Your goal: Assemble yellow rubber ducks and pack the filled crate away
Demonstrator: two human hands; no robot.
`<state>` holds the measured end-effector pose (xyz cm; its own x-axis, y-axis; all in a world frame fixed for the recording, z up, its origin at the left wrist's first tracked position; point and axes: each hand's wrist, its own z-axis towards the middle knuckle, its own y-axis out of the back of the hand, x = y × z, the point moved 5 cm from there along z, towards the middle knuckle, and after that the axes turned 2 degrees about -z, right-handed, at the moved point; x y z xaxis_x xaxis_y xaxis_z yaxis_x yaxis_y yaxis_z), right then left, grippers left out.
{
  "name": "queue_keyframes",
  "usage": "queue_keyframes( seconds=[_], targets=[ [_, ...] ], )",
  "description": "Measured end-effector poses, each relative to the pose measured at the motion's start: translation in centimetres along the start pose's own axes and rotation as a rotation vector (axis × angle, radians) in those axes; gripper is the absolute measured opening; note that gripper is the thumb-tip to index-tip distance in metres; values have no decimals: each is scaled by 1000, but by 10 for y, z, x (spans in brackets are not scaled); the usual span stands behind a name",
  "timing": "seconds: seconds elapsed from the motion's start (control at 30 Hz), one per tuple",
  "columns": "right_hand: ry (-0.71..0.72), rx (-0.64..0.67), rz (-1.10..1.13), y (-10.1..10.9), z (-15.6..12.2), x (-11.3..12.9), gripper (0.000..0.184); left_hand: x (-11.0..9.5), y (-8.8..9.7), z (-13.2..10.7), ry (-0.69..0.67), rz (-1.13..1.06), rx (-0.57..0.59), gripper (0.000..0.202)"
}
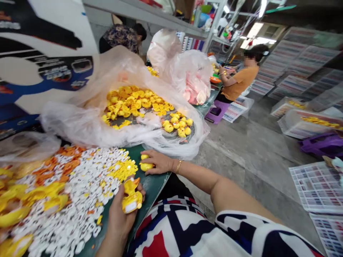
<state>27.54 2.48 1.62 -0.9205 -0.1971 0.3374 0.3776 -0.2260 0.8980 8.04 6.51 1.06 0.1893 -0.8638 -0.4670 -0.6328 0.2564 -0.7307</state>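
At table edge, near side: L hand [118, 217] closed round duck [132, 200], fingers wrapped tight; duck tipped, orange beak up, white patch on lower end.
R hand [158, 162]: palm down on table [152, 185], fingers curled narrow over 2nd duck [146, 166], pinning it to the green top; gold bangle on wrist.
Duck pos.: over table rim, just beside white bits [80, 200], above lap.
2nd duck pos.: touching yellow bits [123, 169], near the rim, just below bag [88, 125].
Piles: white bits widest, yellow bits at far right of them, orange bits [66, 160] behind; more yellow shapes at far left, blurred.
Bag: clear film, open, heaped w/ loose ducks [134, 101]; film slumps over table corner.
Others: person in orange top [241, 80] seated well apart at far end, hands on own work; 2nd person [122, 35] behind bag, mostly hidden.
Risk 1: duck prob. drops to lap or floor if L grip slackens, since held right at rim w/ nothing under it.
Risk 2: 2nd duck looks round & smooth, could roll off rim once R fingers ease.
Risk 3: bits lie right up to the rim; a forearm sweep could push some off.
Risk 4: slack film at corner, so a tug by R wrist might spill loose ducks.
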Motion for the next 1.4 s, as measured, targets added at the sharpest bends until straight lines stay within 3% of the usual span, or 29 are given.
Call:
queue_keyframes(
  seconds=[0.17, 0.37, 0.53, 0.67, 0.77, 0.97, 1.2, 1.3, 1.4],
  targets=[
    [-24, -59, 66, -4, -9, 4, 52, 4, -8, -4, -58, 26, 38, 41],
    [-7, -88, 140, -7, -9, 0, 50, -6, 6, 5, -172, 26, -11, 55],
    [130, -150, 267, 11, -5, 40, 51, 0, 7, 3, -249, 28, -25, 62],
    [383, -88, 281, 24, 11, 90, 54, -2, 4, 3, -322, -56, -37, 61],
    [467, -24, 216, 26, 27, 109, 51, -4, 4, 1, -345, -101, -51, 65],
    [546, 117, 133, 13, 50, 120, 49, -6, 11, -3, -344, -179, -174, 67],
    [522, 248, 178, 0, 58, 125, 38, -13, 18, -15, -480, -160, -221, 55],
    [530, 286, 195, -7, 51, 126, 54, -7, 18, -17, -397, -197, -151, 55],
    [528, 261, 257, -15, 42, 126, 74, -1, 20, -22, -399, -200, -130, 41]
  ],
)
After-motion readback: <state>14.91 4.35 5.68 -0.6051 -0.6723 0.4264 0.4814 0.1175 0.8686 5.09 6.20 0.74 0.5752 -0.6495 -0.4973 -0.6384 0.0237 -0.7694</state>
